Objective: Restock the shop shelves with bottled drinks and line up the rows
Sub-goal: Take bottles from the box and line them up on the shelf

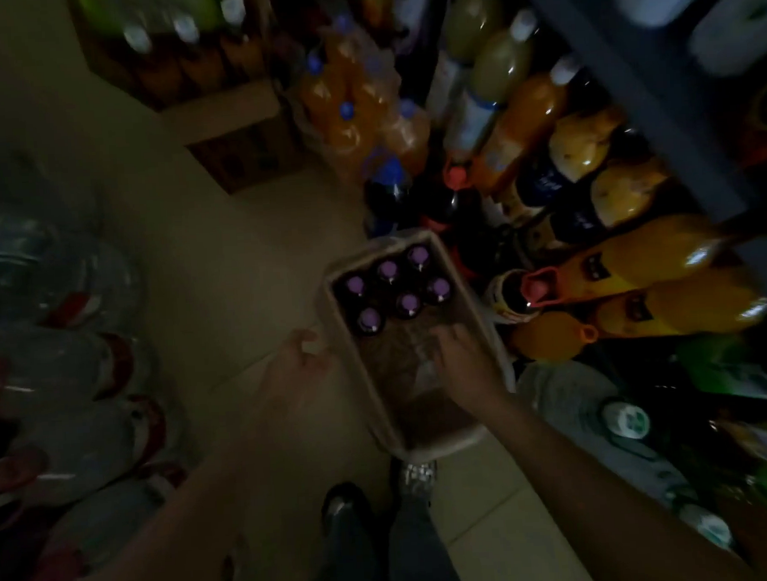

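Note:
A cardboard tray (443, 442) wrapped in clear plastic stands on the floor. Its far half holds several dark bottles with purple caps (389, 270). My right hand (460, 357) reaches down into the tray's bare near half, fingers spread on the crumpled plastic there. My left hand (294, 368) is at the tray's left rim with its fingers curled at the edge; blur hides whether it grips. The picture is dim and smeared.
Shelves on the right (628, 82) carry orange, yellow and dark soda bottles (655, 258). Large water bottles with red labels (89, 394) line the left. Cardboard boxes (240, 133) and a shrink-wrapped pack of orange bottles (354, 96) stand behind. My feet (384, 503) are just below the tray.

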Action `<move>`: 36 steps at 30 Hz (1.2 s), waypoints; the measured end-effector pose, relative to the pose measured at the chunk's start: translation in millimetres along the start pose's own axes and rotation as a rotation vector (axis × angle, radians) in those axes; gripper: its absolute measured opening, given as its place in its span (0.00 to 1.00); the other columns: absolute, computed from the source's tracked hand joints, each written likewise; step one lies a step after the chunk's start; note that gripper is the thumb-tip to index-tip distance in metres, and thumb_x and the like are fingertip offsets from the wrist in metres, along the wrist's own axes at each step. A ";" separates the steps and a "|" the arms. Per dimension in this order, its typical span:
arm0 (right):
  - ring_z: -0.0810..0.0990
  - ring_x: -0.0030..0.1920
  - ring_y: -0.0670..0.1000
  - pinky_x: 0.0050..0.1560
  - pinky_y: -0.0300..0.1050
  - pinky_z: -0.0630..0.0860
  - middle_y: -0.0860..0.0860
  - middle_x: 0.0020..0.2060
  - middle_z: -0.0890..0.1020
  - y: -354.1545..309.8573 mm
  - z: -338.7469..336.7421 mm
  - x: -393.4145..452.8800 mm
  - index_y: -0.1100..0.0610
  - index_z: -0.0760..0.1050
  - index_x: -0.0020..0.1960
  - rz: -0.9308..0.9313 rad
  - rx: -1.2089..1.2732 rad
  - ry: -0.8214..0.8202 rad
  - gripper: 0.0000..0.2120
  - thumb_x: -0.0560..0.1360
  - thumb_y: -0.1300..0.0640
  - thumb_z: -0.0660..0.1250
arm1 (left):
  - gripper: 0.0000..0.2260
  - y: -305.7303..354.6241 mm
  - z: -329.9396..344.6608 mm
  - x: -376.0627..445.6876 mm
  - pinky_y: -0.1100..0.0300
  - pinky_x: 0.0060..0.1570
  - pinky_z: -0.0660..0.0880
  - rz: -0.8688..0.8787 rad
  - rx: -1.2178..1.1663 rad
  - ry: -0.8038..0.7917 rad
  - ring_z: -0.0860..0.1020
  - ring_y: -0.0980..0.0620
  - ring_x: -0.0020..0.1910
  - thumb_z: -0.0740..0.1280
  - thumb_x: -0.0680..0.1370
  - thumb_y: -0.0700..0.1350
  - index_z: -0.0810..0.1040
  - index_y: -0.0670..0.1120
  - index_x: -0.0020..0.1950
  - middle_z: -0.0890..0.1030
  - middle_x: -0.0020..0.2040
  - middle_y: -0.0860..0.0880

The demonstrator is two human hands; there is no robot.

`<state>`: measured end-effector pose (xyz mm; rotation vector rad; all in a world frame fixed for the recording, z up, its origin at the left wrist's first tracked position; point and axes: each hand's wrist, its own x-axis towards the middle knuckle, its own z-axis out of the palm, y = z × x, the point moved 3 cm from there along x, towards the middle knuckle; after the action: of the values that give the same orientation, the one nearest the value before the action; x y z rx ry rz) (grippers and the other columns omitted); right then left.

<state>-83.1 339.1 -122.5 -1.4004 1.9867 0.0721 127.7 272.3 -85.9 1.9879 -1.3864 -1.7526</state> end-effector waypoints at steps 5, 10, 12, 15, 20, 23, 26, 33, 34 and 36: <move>0.60 0.70 0.62 0.70 0.52 0.60 0.60 0.73 0.57 14.5 62.3 86.1 0.55 0.59 0.74 -0.038 -0.062 0.036 0.24 0.78 0.62 0.55 | 0.12 -61.8 15.5 55.8 0.60 0.40 0.69 0.059 -0.008 0.037 0.75 0.52 0.37 0.66 0.74 0.44 0.68 0.47 0.54 0.77 0.36 0.51; 0.64 0.66 0.63 0.66 0.49 0.63 0.61 0.70 0.58 24.3 101.6 154.0 0.55 0.65 0.70 -0.092 -0.166 0.007 0.20 0.79 0.57 0.59 | 0.10 -105.8 7.7 89.0 0.70 0.31 0.68 0.122 0.009 0.100 0.73 0.63 0.30 0.66 0.76 0.40 0.70 0.50 0.54 0.74 0.33 0.56; 0.65 0.63 0.62 0.62 0.49 0.65 0.61 0.66 0.62 24.8 104.2 162.4 0.58 0.67 0.66 -0.089 -0.224 0.068 0.17 0.77 0.60 0.60 | 0.12 -113.4 8.7 95.0 0.70 0.30 0.68 0.129 0.006 0.076 0.73 0.62 0.30 0.68 0.75 0.41 0.71 0.49 0.55 0.76 0.34 0.55; 0.69 0.60 0.63 0.56 0.50 0.68 0.63 0.62 0.66 23.0 100.7 155.5 0.61 0.69 0.63 -0.119 -0.214 0.077 0.18 0.73 0.64 0.62 | 0.16 -113.2 14.4 99.5 0.65 0.35 0.70 0.127 0.013 0.036 0.75 0.56 0.35 0.70 0.70 0.45 0.70 0.50 0.55 0.77 0.37 0.54; 0.76 0.48 0.60 0.44 0.49 0.72 0.57 0.47 0.74 -11.3 47.9 113.1 0.64 0.76 0.48 -0.380 -0.078 0.065 0.14 0.65 0.60 0.72 | 0.28 -83.2 39.9 92.5 0.78 0.43 0.70 0.255 0.126 -0.167 0.73 0.68 0.44 0.73 0.70 0.36 0.65 0.48 0.65 0.73 0.49 0.57; 0.77 0.42 0.53 0.41 0.44 0.70 0.52 0.39 0.77 -48.8 -9.2 86.5 0.62 0.79 0.42 -0.577 0.045 0.023 0.12 0.62 0.57 0.74 | 0.37 -60.2 61.3 86.0 0.78 0.51 0.68 0.315 0.026 -0.389 0.70 0.66 0.54 0.75 0.65 0.32 0.62 0.42 0.69 0.72 0.60 0.52; 0.77 0.38 0.44 0.40 0.37 0.72 0.48 0.35 0.79 -73.1 -32.8 82.4 0.59 0.79 0.41 -0.621 0.352 0.046 0.10 0.63 0.56 0.74 | 0.38 -56.4 64.0 84.9 0.68 0.50 0.75 0.290 -0.183 -0.331 0.78 0.62 0.49 0.75 0.60 0.30 0.65 0.35 0.67 0.78 0.58 0.42; 0.77 0.52 0.55 0.52 0.44 0.74 0.59 0.53 0.77 -58.0 57.8 162.2 0.60 0.73 0.59 -0.225 0.269 -0.062 0.14 0.75 0.58 0.67 | 0.22 -126.5 5.2 95.9 0.59 0.47 0.79 -0.017 -0.254 0.091 0.80 0.63 0.37 0.77 0.61 0.35 0.75 0.41 0.52 0.81 0.41 0.52; 0.74 0.57 0.60 0.56 0.49 0.72 0.60 0.57 0.74 -51.9 79.5 167.1 0.58 0.71 0.62 -0.257 -0.036 -0.076 0.16 0.74 0.58 0.65 | 0.20 -138.2 -3.5 91.2 0.65 0.42 0.78 -0.048 -0.249 0.133 0.80 0.61 0.38 0.74 0.65 0.31 0.75 0.42 0.53 0.79 0.41 0.52; 0.68 0.62 0.65 0.63 0.54 0.67 0.61 0.63 0.67 -46.6 115.4 166.1 0.56 0.68 0.65 -0.296 -0.409 -0.107 0.18 0.76 0.61 0.59 | 0.20 -158.6 -19.1 78.1 0.66 0.40 0.78 -0.087 -0.239 0.176 0.79 0.50 0.46 0.75 0.65 0.33 0.76 0.43 0.55 0.80 0.45 0.50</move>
<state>-14.8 233.8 -287.7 -1.8929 1.7168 0.4296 218.4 298.2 -236.7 2.0400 -1.0000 -1.6419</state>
